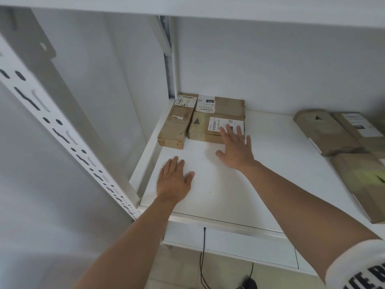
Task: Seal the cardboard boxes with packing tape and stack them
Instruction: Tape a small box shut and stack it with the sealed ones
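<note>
Right grip (pixel 235 149) flat on rectangular cardboard box (pixel 208 130).

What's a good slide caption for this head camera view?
Both open hands, left hand and right hand, reach toward labelled cardboard boxes on a white shelf.

I note two bare forearms running up from the lower edge of my view, no watch, ring or glove on either. Left hand (pixel 174 180) and right hand (pixel 235 147) uncovered. Short white fabric sleeve (pixel 358 265) with bold black block lettering, cut off by the frame edge, covers the right upper arm.
</note>
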The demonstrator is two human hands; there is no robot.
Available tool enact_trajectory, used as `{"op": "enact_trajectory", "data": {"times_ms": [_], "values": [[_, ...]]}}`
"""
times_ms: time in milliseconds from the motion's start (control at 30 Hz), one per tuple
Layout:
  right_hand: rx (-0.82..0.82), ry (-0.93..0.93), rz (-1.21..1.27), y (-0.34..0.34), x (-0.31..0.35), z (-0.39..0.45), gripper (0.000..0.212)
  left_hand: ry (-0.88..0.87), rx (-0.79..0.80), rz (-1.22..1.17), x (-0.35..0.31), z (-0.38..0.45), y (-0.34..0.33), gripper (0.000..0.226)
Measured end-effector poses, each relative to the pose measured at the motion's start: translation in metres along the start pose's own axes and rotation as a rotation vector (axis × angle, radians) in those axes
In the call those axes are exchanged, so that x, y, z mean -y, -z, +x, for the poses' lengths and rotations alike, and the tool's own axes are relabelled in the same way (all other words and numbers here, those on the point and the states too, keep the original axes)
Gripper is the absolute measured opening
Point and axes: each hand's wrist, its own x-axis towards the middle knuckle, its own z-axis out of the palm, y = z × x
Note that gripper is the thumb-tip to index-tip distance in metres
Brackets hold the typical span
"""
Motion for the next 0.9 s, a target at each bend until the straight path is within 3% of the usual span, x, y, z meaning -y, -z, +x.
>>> {"op": "enact_trajectory", "data": {"times_ms": [200,333,767,900], "values": [[-0.098,-0.019,0.089,0.008,-0.047,-0.066,0.077,0.037,-0.021,0.066,-0.025,-0.005,0.004,0.064],[-0.123,-0.073,0.088,0.019,-0.100,-0.111,0.074,-0.067,-0.053,0.007,-0.083,-0.017,-0.002,0.069],[-0.281,-0.271,0.235,0.068,-0.342,-0.322,0.067,-0.450,-0.018,-0.167,-0.399,-0.120,-0.075,0.062],[-0.286,-0.312,0.300,0.071,-0.401,-0.382,0.067,-0.505,0.022,-0.233,-0.481,-0.161,-0.099,0.045]]}}
